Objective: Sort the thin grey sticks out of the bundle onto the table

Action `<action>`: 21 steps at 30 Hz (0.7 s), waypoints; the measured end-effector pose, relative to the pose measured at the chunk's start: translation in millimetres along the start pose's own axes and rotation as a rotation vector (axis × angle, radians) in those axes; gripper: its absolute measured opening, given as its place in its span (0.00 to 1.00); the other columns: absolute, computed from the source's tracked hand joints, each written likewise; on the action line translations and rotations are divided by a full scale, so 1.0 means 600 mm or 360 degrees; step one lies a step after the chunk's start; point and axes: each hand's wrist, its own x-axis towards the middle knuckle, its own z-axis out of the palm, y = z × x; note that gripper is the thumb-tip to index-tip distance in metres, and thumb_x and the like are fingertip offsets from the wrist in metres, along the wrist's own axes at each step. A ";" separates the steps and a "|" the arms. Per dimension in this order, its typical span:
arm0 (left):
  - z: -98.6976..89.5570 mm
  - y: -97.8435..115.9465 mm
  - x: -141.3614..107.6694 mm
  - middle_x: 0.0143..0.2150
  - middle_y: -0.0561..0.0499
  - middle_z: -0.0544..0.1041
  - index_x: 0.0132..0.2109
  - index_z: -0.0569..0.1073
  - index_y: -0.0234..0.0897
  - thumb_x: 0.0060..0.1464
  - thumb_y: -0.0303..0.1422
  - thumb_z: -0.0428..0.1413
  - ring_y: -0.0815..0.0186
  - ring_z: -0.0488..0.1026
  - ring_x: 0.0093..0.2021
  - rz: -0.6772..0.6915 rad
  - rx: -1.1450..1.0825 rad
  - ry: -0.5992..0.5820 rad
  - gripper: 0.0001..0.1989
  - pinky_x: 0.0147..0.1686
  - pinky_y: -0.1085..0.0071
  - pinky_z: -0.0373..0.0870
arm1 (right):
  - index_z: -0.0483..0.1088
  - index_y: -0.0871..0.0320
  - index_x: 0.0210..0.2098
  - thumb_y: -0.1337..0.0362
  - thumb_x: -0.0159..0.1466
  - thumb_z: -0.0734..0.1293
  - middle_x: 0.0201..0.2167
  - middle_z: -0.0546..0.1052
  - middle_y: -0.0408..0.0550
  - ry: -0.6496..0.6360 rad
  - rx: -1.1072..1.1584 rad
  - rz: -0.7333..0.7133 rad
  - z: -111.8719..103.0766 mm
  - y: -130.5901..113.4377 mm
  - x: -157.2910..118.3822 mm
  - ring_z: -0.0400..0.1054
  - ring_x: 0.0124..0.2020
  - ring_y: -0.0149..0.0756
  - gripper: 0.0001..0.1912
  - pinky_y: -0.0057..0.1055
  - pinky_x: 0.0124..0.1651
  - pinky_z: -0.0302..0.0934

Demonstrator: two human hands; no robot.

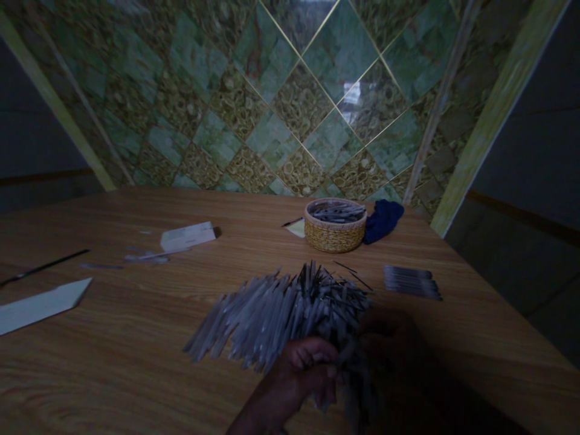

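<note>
Head view, looking down in dim light: a big fanned heap of thin grey sticks (281, 311) lies on the wooden surface (136, 350), directly ahead of the person. The sticks converge at the near right end and spread out toward the far left, so their long axis runs on a diagonal from the hands up and leftward. The left hand (308, 368) sits at the converging end, its fingers (312, 353) curled together around what looks like a few stick ends; a dark bunch hangs down just right of it. The right hand (389, 344) is in deep shadow just beside the left, at the same end of the heap, and I cannot tell whether its fingers are closed or apart. Both hands are at the narrow end, with the left the more clearly in contact with the sticks.

Farther back stands a woven basket (334, 232) holding more sticks, with a blue cloth (383, 219) touching its right side. A small aligned bundle (411, 282) lies to the right of the heap, apart from it. White paper strips (188, 235) lie well off to the left.
</note>
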 end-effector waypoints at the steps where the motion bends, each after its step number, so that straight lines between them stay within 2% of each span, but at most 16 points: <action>1: 0.000 0.000 0.000 0.21 0.52 0.77 0.27 0.76 0.34 0.40 0.33 0.64 0.73 0.67 0.15 -0.0007 0.0009 -0.0002 0.07 0.15 0.78 0.58 | 0.68 0.61 0.18 0.65 0.41 0.71 0.08 0.64 0.36 -0.0005 -0.0001 0.0001 0.001 -0.001 -0.001 0.54 0.11 0.23 0.08 0.21 0.14 0.47; 8: 0.000 -0.001 -0.001 0.21 0.52 0.77 0.28 0.74 0.32 0.40 0.33 0.62 0.74 0.67 0.14 -0.0037 0.0109 -0.0026 0.09 0.15 0.78 0.58 | 0.69 0.62 0.16 0.65 0.41 0.70 0.09 0.62 0.36 -0.0056 -0.0103 -0.0012 -0.002 0.003 0.001 0.53 0.11 0.23 0.07 0.22 0.15 0.46; 14: 0.006 0.007 -0.001 0.20 0.54 0.75 0.27 0.74 0.32 0.42 0.33 0.60 0.76 0.64 0.14 -0.0071 0.0191 0.0005 0.07 0.14 0.79 0.55 | 0.71 0.62 0.17 0.67 0.44 0.71 0.14 0.66 0.38 -0.0123 -0.0314 -0.0151 -0.015 0.001 0.002 0.57 0.17 0.25 0.04 0.22 0.20 0.51; 17: 0.007 0.010 -0.004 0.18 0.55 0.73 0.26 0.74 0.32 0.42 0.33 0.59 0.76 0.63 0.14 -0.0075 0.0245 0.0002 0.07 0.14 0.79 0.53 | 0.72 0.61 0.18 0.66 0.46 0.70 0.15 0.66 0.38 -0.0165 -0.0393 -0.0185 -0.018 0.000 0.002 0.57 0.18 0.25 0.05 0.22 0.20 0.50; 21: 0.007 0.010 -0.006 0.17 0.55 0.73 0.26 0.74 0.32 0.42 0.34 0.60 0.77 0.62 0.13 -0.0110 0.0276 -0.0007 0.08 0.15 0.78 0.52 | 0.73 0.62 0.18 0.66 0.46 0.70 0.16 0.67 0.40 -0.0192 -0.0522 -0.0377 -0.018 -0.001 0.003 0.59 0.19 0.26 0.05 0.23 0.22 0.52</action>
